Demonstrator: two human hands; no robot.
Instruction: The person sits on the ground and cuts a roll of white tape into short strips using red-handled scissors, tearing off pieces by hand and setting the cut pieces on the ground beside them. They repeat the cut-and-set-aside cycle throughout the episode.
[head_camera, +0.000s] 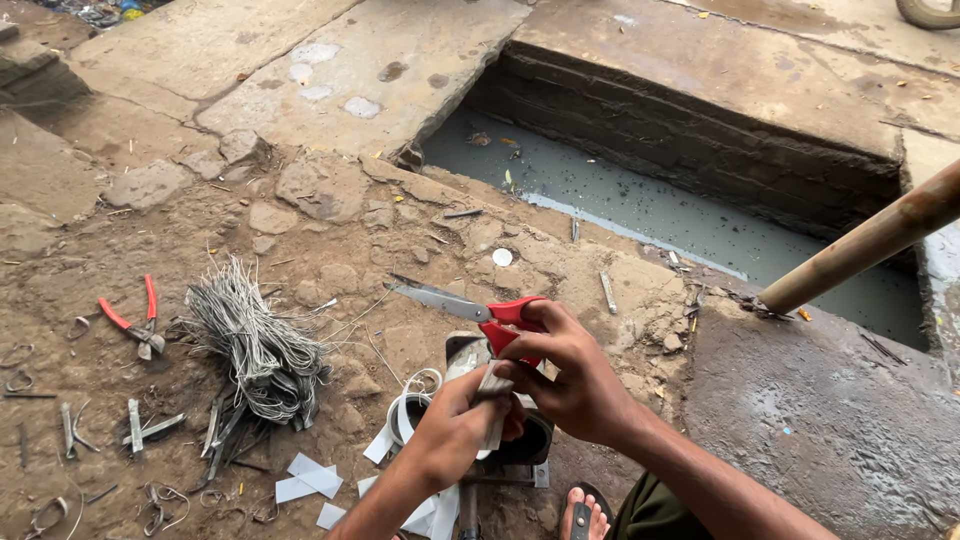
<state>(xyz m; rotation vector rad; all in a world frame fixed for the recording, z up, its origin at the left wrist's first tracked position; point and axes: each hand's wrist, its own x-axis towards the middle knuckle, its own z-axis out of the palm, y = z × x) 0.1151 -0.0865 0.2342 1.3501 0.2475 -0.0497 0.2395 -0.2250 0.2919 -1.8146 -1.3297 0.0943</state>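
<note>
Right hand (565, 375) closed through the handles of red scissors (470, 310), blades shut and pointing left; left hand (460, 425) pinches the white strip (492, 405) over a small stand; feeding it deep between opened blades should cut cleanest.

- The bare dirt ground (330, 250), strewn with stones, filled the frame's left and centre.
- Red-handled pliers (135, 322) lay at the left.
- A grey wire bundle (255, 345) lay beside them.
- White strip offcuts (310, 482) lay at lower centre.
</note>
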